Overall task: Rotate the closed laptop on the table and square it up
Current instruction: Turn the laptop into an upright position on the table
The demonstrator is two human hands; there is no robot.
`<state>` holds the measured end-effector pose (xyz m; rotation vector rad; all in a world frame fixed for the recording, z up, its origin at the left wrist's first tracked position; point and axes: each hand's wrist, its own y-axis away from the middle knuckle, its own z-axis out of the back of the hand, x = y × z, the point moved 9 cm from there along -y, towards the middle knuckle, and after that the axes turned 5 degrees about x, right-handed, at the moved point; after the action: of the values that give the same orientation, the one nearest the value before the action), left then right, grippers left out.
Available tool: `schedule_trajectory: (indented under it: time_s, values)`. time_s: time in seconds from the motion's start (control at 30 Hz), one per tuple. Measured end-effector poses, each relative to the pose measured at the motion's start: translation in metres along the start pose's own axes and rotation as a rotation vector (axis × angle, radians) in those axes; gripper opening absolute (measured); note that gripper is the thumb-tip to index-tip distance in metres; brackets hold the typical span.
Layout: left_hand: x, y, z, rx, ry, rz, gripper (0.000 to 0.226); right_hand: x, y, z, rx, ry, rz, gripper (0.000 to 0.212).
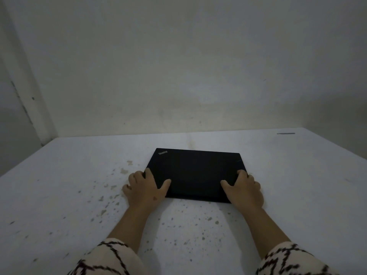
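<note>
Both hands gripped the closed laptop (195,174) at its near corners. From the head camera, the left hand (143,188) clasped the corner at about 8 o'clock, thumb lying on the black lid and fingers curled over the left side edge. At about 4 o'clock, the right hand (244,188) held the opposite corner the same way, thumb on the lid and fingers wrapped round the right edge. Lying flat on the white, speckled bench (59,195), the laptop sat near the middle, its long edges turned slightly clockwise from the bench's far edge, with lettering in the lid's 11 o'clock corner. Patterned sleeves (111,259) covered both forearms. A pale wall (178,66) rose behind the bench.
</note>
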<state>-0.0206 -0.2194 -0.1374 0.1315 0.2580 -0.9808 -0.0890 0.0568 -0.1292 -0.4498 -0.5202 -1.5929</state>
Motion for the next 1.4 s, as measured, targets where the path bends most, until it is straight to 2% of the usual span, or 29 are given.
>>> schedule_trajectory:
  time_s: [0.17,0.27,0.37,0.43,0.53,0.63,0.67,0.8,0.97,1.03,1.17,1.27,1.4]
  values:
    - [-0.031,0.014,-0.014,0.116,-0.071,-0.223,0.112,0.001,0.003,0.002,0.028,0.021,0.004,0.056]
    - [-0.04,0.02,-0.018,0.138,-0.139,-0.323,0.145,0.001,0.004,0.004,0.026,0.045,0.003,0.049]
    - [-0.039,0.019,-0.018,0.117,-0.147,-0.346,0.151,0.002,0.008,0.004,0.025,0.063,-0.003,0.042]
    - [-0.037,0.017,-0.016,0.114,-0.143,-0.366,0.15,0.003,0.011,0.003,0.031,0.076,-0.001,0.04]
    - [-0.033,0.015,-0.015,0.138,-0.115,-0.385,0.144,0.005,0.016,-0.002,0.054,0.113,0.007,0.053]
    - [-0.03,0.016,-0.011,0.141,-0.095,-0.403,0.117,0.004,0.02,-0.01,0.091,0.141,-0.011,0.066]
    - [-0.028,0.016,-0.01,0.142,-0.089,-0.407,0.116,0.005,0.022,-0.012,0.099,0.146,-0.014,0.068]
    - [-0.025,0.017,-0.01,0.16,-0.056,-0.414,0.145,0.007,0.031,-0.019,0.144,0.138,-0.006,0.07]
    - [-0.04,0.027,-0.012,0.182,-0.043,-0.474,0.141,0.007,0.034,-0.023,0.2,0.187,0.057,0.077]
    - [-0.05,0.034,-0.016,0.198,-0.058,-0.523,0.129,0.006,0.035,-0.023,0.208,0.236,0.09,0.085]
    - [-0.067,0.044,-0.02,0.181,-0.099,-0.602,0.079,0.012,0.031,-0.019,0.176,0.307,0.271,0.091]
    - [-0.068,0.043,-0.02,0.186,-0.098,-0.622,0.073,0.019,0.031,-0.022,0.239,0.305,0.419,0.091]
    - [-0.069,0.041,-0.021,0.211,-0.113,-0.653,0.068,0.02,0.032,-0.025,0.254,0.332,0.433,0.097]
